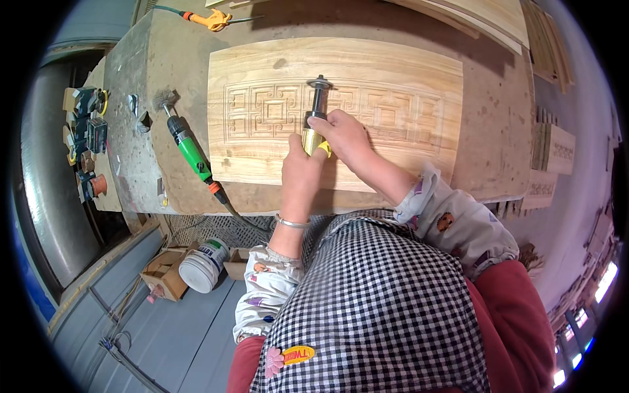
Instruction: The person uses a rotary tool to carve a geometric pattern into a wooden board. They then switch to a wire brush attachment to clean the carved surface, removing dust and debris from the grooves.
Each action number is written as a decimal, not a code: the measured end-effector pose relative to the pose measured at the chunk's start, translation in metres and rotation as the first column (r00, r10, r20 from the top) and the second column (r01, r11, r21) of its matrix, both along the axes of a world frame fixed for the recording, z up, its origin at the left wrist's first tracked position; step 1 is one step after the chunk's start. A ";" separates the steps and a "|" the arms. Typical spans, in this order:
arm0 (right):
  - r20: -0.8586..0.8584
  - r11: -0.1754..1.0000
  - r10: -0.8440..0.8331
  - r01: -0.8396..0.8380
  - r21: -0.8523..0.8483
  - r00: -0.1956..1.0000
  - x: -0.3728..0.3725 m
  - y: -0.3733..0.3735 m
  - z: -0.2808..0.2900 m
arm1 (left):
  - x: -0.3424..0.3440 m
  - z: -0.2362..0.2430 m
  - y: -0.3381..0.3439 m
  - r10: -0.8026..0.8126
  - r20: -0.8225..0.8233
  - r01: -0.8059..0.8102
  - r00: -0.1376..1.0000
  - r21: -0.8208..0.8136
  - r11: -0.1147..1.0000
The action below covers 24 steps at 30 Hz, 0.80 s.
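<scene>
Head view. A carved wooden panel [334, 111] lay flat on a worn workbench [498, 124], its long edge facing the person, the geometric relief uppermost so the tool could reach it from above. Both hands were closed around one rotary hand tool [316, 121]: the left hand [300, 164] wrapped the yellow rear of the body, and the right hand [344, 134] clamped the dark neck nearer the head, an arrangement that appeared to steady the tool against the work. The tool's round head stood over the upper middle of the carving; whether it touched the wood could not be told.

A second tool, a green-bodied rotary tool [189, 147] with a wire brush tip, lay on the bench left of the panel, well apart from the hands, its cord running off the near edge. An orange-handled implement [211, 19] rested at the far corner. Below the bench, a white tub [203, 265] lay beside a cardboard box [165, 272] on the floor.
</scene>
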State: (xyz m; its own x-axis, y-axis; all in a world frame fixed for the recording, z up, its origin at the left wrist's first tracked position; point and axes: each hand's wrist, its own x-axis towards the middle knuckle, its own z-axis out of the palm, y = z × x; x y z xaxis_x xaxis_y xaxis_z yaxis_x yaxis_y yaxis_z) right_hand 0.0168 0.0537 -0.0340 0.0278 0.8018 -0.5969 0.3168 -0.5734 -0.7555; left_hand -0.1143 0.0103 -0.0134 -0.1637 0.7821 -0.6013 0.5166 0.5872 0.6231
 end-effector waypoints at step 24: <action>-0.044 0.998 0.066 -0.067 -0.011 0.997 0.016 -0.027 0.007 | 0.021 0.003 -0.037 0.070 -0.046 -0.070 0.996 0.017 0.997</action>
